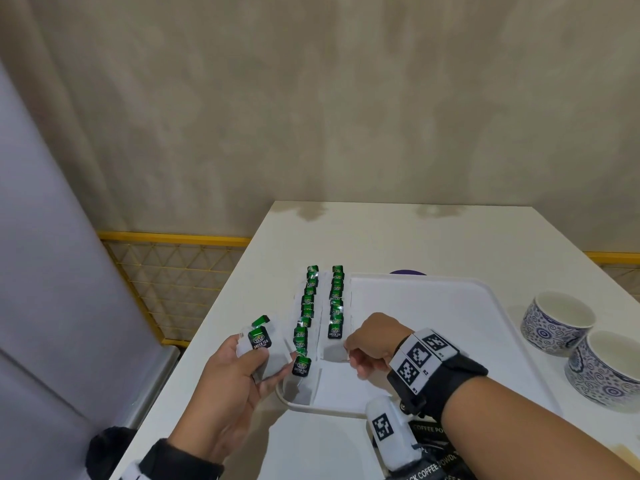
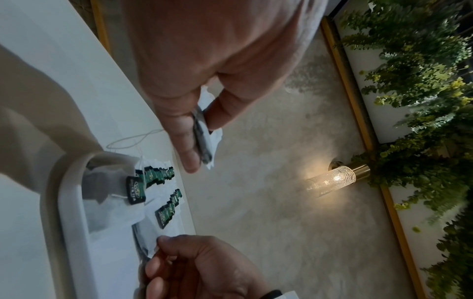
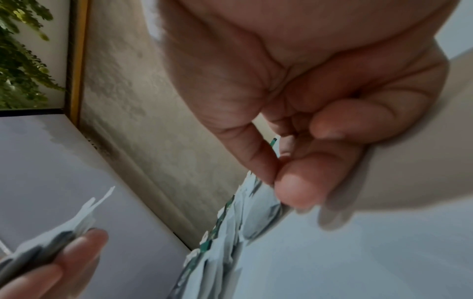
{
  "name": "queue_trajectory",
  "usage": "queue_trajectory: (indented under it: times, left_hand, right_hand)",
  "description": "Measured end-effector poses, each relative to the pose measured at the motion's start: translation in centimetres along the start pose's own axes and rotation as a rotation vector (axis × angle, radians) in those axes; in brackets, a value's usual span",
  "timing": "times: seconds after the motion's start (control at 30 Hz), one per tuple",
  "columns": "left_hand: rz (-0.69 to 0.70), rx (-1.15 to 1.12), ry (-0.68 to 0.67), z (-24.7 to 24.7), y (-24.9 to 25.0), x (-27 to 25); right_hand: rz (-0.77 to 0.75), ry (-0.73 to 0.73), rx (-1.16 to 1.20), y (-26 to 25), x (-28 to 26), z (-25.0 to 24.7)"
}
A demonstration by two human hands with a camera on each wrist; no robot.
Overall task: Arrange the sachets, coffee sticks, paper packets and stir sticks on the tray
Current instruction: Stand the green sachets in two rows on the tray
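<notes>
At the table's near edge black coffee sticks (image 1: 431, 469) glossy, cut off by frame | left hand (image 1: 228, 386) pinches thin papery tea sachets (image 1: 261, 344) beside tray's near-left corner | right hand (image 1: 372, 344) fingers curled, pinching a sachet (image 1: 334, 353) on smooth white tray (image 1: 485, 341), fingertips hidden | two overlapping sachet rows (image 1: 320, 303) along its left edge | round patterned cups (image 1: 557, 322) right.

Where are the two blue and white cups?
In the head view, the cups stand on the table at the far right, just outside the tray.
</notes>
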State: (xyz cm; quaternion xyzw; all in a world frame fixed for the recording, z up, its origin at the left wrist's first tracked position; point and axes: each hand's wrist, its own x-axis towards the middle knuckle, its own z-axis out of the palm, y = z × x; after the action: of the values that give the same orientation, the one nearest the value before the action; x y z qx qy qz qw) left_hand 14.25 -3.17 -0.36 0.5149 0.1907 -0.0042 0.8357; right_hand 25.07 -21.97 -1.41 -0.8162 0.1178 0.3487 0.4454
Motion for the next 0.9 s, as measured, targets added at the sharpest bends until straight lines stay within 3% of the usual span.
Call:
queue_trajectory:
  times: [0.17,0.33,0.4,0.5,0.67,0.9]
  left_hand:
    - [-0.004,0.017,0.017,0.2,0.0,-0.1]
    - [0.053,0.09,0.04,0.7,0.0,-0.3]
    - [0.086,0.092,0.064,0.8,-0.2,-0.2]
    - [0.145,0.133,0.109,0.9,-0.8,0.1]
    - [0.209,0.159,0.118,1.1,-1.5,0.4]
    - [0.217,0.154,0.071,1.0,-1.5,0.3]
  right_hand:
    - [-0.021,0.003,-0.175,-0.4,-1.2,0.2]
    - [-0.309,0.136,-0.358,0.0,-2.3,0.3]
    - [-0.46,0.039,-0.268,-0.1,-3.8,0.7]
    - [-0.571,-0.15,-0.129,-0.4,-6.0,1.6]
    - [-0.659,0.042,-0.025,0.1,-6.3,2.7]
    - [-0.666,0.113,0.106,0.6,-6.4,3.3]
